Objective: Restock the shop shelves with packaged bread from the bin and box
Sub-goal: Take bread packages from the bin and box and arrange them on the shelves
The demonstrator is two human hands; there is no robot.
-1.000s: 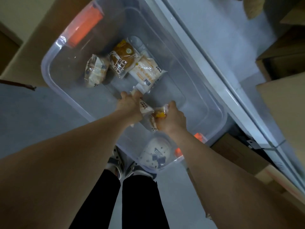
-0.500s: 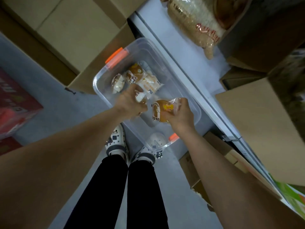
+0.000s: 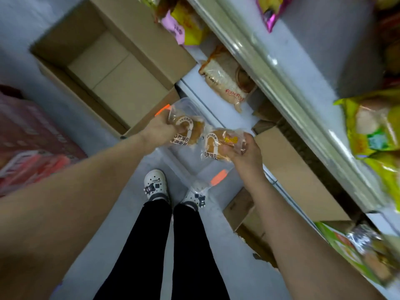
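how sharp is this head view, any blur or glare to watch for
Head view: dim light; centre fairly sharp, print shows on the left packet and right packet, gripped by the left hand and right hand; edges smeared, notably the yellow bags and red box; glare streaks along the shelf rail; wide-angle lens bends the shelf lines.

The left bread packet (image 3: 187, 132) and the right bread packet (image 3: 220, 144) were clear film over golden-brown buns, each printed with a white arch and dark characters; the right one also bore a yellow patch. The bin (image 3: 186, 103) was clear plastic with orange clips (image 3: 218, 177). The cardboard box (image 3: 121, 83) was plain tan. The shoes (image 3: 155, 185) were white with dark bear charms, the trousers (image 3: 151, 245) black, the floor (image 3: 238, 267) pale grey-blue.
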